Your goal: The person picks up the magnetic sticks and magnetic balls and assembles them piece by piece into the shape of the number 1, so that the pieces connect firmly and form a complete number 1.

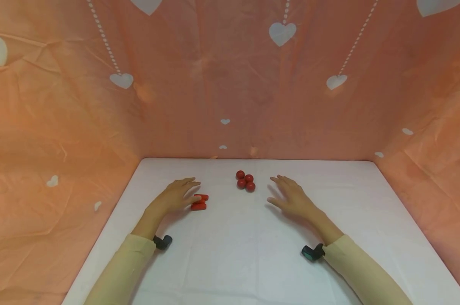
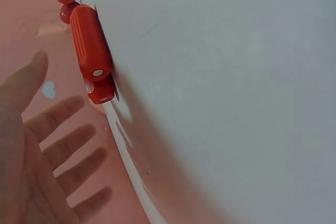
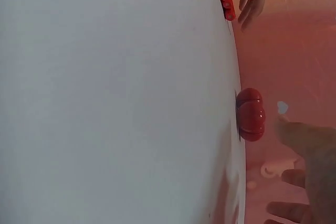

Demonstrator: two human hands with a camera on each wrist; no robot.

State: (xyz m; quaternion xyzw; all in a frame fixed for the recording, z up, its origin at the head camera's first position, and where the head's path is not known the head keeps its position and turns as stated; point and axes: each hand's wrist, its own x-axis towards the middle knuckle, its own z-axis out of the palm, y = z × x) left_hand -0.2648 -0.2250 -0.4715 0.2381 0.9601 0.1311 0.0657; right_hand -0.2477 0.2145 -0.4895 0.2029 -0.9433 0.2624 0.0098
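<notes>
My left hand (image 1: 175, 197) hovers over the left part of the white table, its fingers straight and spread. Just at its thumb lie red oblong plastic pieces (image 1: 198, 207), side by side and partly hidden by the thumb in the head view. Seen from the left wrist, a red piece (image 2: 90, 40) has ribbed sides and a pale dot at its end. Several shiny dark red balls (image 1: 241, 184) sit in a tight cluster between the hands. To their right, my right hand (image 1: 292, 200) is held with fingers extended, apart from the balls. Neither hand holds anything.
The white tabletop (image 1: 230, 254) is bounded by orange cloth walls (image 1: 230, 84) with pale hearts at the back and both sides. The balls lie close to the table's back edge. A dark wrist device (image 1: 313, 253) sits at the right cuff, another (image 1: 163, 242) at the left.
</notes>
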